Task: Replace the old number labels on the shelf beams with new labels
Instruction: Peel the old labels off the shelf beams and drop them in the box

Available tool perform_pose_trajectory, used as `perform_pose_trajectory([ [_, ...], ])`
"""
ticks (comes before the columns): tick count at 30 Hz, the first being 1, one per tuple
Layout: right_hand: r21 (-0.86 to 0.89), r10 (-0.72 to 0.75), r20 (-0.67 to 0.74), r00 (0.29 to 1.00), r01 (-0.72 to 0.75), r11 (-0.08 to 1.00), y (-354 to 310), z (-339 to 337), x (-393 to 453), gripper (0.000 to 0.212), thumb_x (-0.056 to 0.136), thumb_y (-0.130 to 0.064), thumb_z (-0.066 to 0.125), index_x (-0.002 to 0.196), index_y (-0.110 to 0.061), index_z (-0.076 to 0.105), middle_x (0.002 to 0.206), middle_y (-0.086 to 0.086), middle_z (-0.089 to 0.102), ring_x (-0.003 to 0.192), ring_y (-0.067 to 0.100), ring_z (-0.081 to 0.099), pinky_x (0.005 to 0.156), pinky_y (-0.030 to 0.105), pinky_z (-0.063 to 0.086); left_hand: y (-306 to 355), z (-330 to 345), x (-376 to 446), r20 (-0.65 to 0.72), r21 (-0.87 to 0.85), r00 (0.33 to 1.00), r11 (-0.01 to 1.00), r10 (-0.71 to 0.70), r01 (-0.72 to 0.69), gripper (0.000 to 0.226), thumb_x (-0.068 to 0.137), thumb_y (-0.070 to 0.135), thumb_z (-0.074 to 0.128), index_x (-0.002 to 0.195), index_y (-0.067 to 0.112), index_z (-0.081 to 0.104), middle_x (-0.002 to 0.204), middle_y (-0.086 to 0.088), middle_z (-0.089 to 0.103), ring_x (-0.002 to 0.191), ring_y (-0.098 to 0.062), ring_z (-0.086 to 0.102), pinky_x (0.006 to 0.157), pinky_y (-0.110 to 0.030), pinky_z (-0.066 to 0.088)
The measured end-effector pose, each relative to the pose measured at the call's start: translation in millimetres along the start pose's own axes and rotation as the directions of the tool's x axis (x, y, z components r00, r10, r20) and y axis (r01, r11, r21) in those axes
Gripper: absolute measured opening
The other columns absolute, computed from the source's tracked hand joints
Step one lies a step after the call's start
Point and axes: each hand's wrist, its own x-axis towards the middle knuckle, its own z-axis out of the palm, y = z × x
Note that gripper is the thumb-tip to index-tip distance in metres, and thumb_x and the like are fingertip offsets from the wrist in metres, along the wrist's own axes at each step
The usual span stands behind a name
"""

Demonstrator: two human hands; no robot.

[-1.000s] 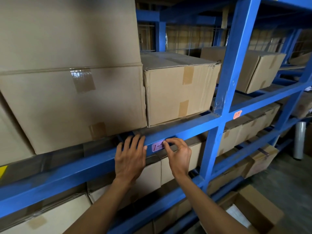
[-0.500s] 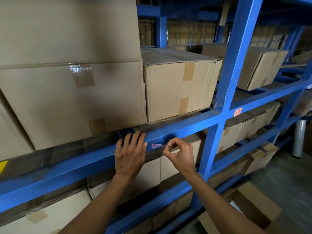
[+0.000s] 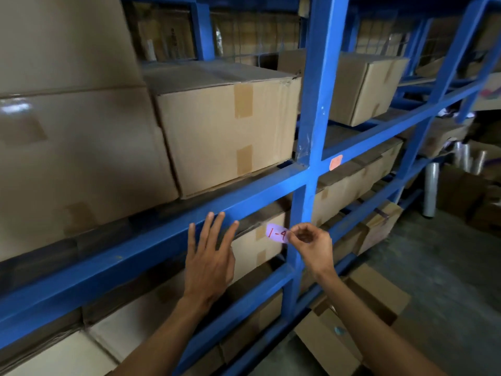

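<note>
Head view: the right hand [image 3: 311, 244] pinches a pale label [image 3: 276, 234] marked "1-4", clear of the blue beam [image 3: 151, 248] and just below it. The left hand [image 3: 210, 256] lies flat, fingers straight, against that beam. Best to keep the peeled label off the metal so it doesn't re-stick.

You see taped cardboard boxes [image 3: 230, 126] standing on the shelves, one more box [image 3: 363, 85] behind the blue upright. At the far right, rolls of clear film [image 3: 431, 191] stand on the grey floor [image 3: 447, 280], near flattened cardboard [image 3: 336, 346].
</note>
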Motion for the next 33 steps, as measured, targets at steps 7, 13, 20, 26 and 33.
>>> perform_pose_trajectory([
  [7,-0.145,0.249,-0.229,0.941,-0.286,0.947,90,-94,27,0.017,0.077,-0.01,0.078,0.068,-0.022,0.071,0.067,-0.006,0.071,0.056,-0.006,0.061,0.061,0.01,0.047,85,93,28,0.279,-0.372,0.925,0.917,0.256,-0.141,0.07,0.074,0.012,0.063,0.14,0.022,0.044,0.15,-0.01,0.041,0.14,-0.028,0.038,0.116,-0.047,0.024],
  [13,-0.126,0.452,-0.357,0.818,-0.521,0.844,184,-167,45,0.004,0.074,-0.013,0.076,0.072,-0.017,0.076,0.07,-0.001,0.074,0.063,0.009,0.064,0.064,0.028,0.053,156,207,55,0.454,-0.492,0.818,0.865,0.353,-0.1,0.059,0.077,0.019,0.06,0.136,0.022,0.052,0.139,-0.013,0.052,0.124,-0.029,0.052,0.104,-0.041,0.044],
  [20,-0.091,0.626,-0.416,0.659,-0.715,0.693,308,-225,62,0.033,0.075,-0.008,0.074,0.051,-0.03,0.068,0.054,-0.021,0.067,0.063,-0.003,0.063,0.061,0.012,0.047,219,353,77,0.617,-0.415,0.664,0.891,0.423,-0.182,0.057,0.086,0.026,0.062,0.141,0.019,0.05,0.145,-0.017,0.049,0.135,-0.033,0.047,0.114,-0.043,0.034],
  [26,-0.061,0.736,-0.426,0.525,-0.829,0.556,431,-241,73,0.033,0.076,-0.008,0.073,0.057,-0.033,0.066,0.067,-0.01,0.07,0.077,0.012,0.068,0.062,0.013,0.045,251,462,94,0.673,-0.354,0.613,0.908,0.414,-0.225,0.072,0.088,0.023,0.062,0.152,0.014,0.031,0.162,-0.018,0.018,0.15,-0.034,0.017,0.117,-0.052,0.025],
  [33,-0.156,0.807,-0.355,0.471,-0.882,0.445,524,-238,82,0.019,0.08,-0.01,0.065,0.073,-0.025,0.075,0.086,-0.001,0.076,0.082,0.013,0.069,0.073,0.024,0.055,254,523,105,0.664,-0.24,0.655,0.933,0.36,-0.269,0.074,0.087,0.025,0.061,0.153,0.017,0.029,0.164,-0.017,0.01,0.151,-0.034,0.013,0.107,-0.054,0.038],
])
